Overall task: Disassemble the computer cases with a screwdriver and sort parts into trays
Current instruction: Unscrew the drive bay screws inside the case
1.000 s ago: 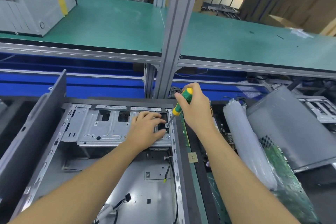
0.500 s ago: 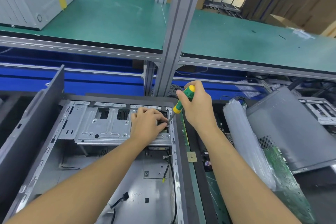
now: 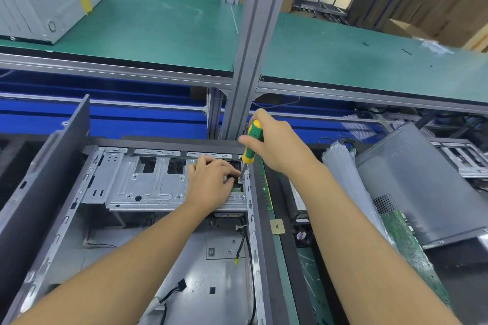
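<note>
Right, the right hand has its grip wrapped tight round the green-and-yellow handle of the screwdriver. The tool stands nearly upright, its long axis leaning a touch right at the top. Its shaft points down and slightly left, onto the right end of the metal drive bracket. The tip lands just beside the left fingertips, but the screw head itself is too small to make out.

The left hand lies on that bracket with bent fingers, covering its right portion. Whether its grip pinches anything or only presses down cannot be told, as the fingertips hide the spot.

The computer case lies open on its side on the desk, its long axis running away from the viewer. Its near end is cut off by the bottom edge, and both forearms hide stretches of its floor. A dark side panel leans along its left, partly out of view.

To the right, a plastic-wrapped bundle, a green circuit board and a grey cover overlap, each hiding part of the next.
</note>
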